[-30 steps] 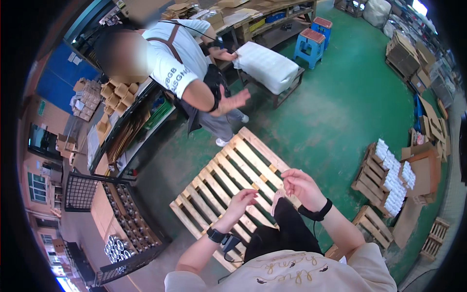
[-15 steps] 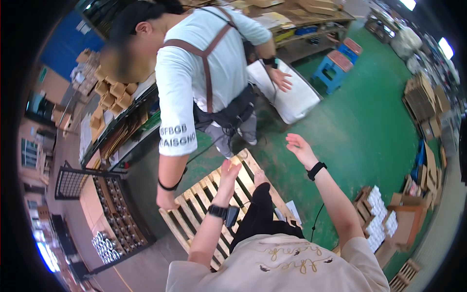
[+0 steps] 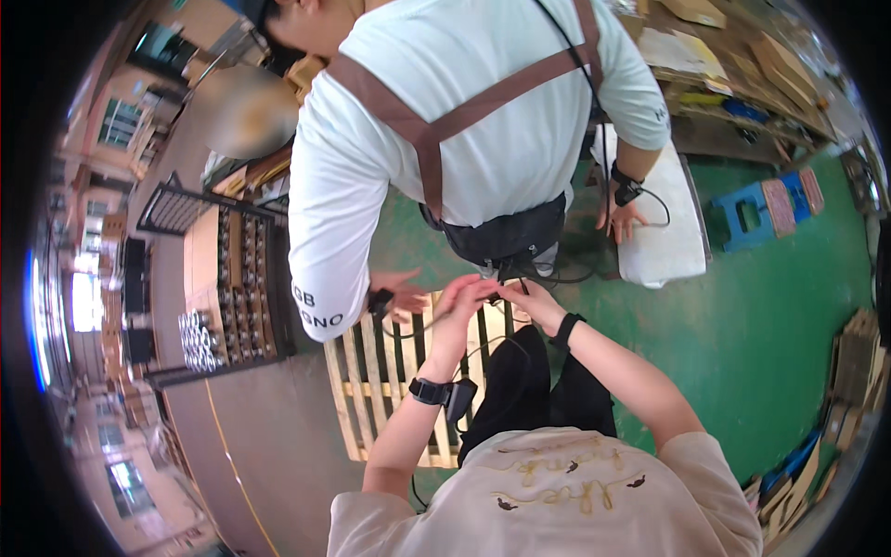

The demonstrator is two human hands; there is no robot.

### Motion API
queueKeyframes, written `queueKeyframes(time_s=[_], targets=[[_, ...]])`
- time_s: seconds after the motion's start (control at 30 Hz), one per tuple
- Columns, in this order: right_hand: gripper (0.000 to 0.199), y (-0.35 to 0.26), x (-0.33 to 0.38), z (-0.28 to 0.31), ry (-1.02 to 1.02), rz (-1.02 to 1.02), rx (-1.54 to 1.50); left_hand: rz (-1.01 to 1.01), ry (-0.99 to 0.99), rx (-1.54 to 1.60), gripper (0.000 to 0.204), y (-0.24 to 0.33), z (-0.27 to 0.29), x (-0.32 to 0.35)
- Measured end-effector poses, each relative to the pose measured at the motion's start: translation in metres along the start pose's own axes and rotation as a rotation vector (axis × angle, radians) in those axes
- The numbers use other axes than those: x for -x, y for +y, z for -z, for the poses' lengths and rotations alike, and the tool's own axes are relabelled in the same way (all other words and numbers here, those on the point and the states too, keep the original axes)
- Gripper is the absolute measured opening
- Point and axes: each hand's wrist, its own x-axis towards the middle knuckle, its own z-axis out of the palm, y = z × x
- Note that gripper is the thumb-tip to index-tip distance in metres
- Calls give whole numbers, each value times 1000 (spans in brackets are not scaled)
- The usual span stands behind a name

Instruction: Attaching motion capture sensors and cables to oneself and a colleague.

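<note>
Both of my hands meet in front of me, just below the dark waist pouch (image 3: 506, 239) on a co-worker's back. My left hand (image 3: 457, 304) is closed, its fingertips close together beside a small dark piece among the cables. Opposite it, my right hand (image 3: 538, 306) is closed too, fingertips almost touching the left ones. What they pinch is too small to make out. Thin black cables (image 3: 561, 278) hang from the pouch and loop around my hands. A black band with a dark device (image 3: 458, 399) sits at my left wrist, a black band (image 3: 567, 331) at my right.
The co-worker (image 3: 464, 102) stands close ahead, back toward me, arms lowered on both sides. Beneath my hands lies a wooden pallet (image 3: 357, 408). A rack of metal parts (image 3: 246, 288) is at left. A white-topped cart (image 3: 664, 232) and blue stools (image 3: 747, 213) stand right.
My hands have come together from apart, reaching the cables at the co-worker's waist. The co-worker now stands nearer, back squarely toward me. My view has turned left.
</note>
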Motion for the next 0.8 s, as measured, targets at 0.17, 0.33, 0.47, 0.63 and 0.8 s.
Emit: queueKeyframes(time_s=[0.17,0.33,0.47,0.63,0.8], targets=[[20,38,-49,16,123,159,-199,-155,-208,-235,29,-16,-26,-15],[14,29,-45,17,30,302,13,-20,-71,-333,29,1,-17,-21],[20,24,-38,43,-88,191,100,181,63,-20,26,-3,26,-29],[13,3,-23,59,-236,229,-126,-371,510,-787,25,-25,105,-34],[34,-17,-4,61,-300,167,-56,-572,992,-1409,45,-35,210,28]])
